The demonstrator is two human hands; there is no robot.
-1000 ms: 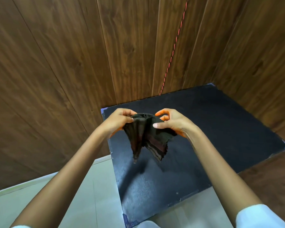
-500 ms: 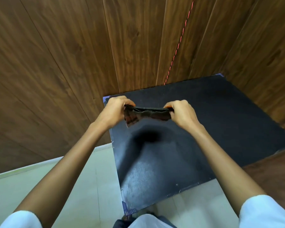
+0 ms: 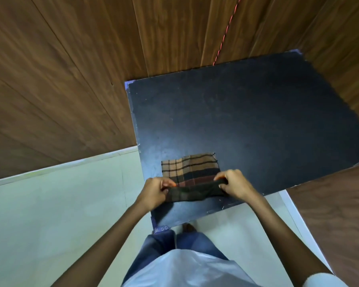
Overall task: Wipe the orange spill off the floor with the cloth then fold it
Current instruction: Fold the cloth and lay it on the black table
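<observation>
Black mat (image 3: 257, 121): no orange visible, wiping judged done | checked cloth (image 3: 192, 170): far half flat on mat's near left, anchoring the fold | your left hand (image 3: 155, 190), right hand (image 3: 234, 184): each pinches a raised near corner, ready to fold.

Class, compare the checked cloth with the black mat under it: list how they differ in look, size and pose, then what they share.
Look: the checked cloth is brown and tan with dark lines; the black mat is plain.
Size: the cloth covers only a small part of the mat.
Pose: the mat lies flat; the cloth's near edge is lifted, pinched by the left hand and right hand.
Shared: both look roughly rectangular.
</observation>
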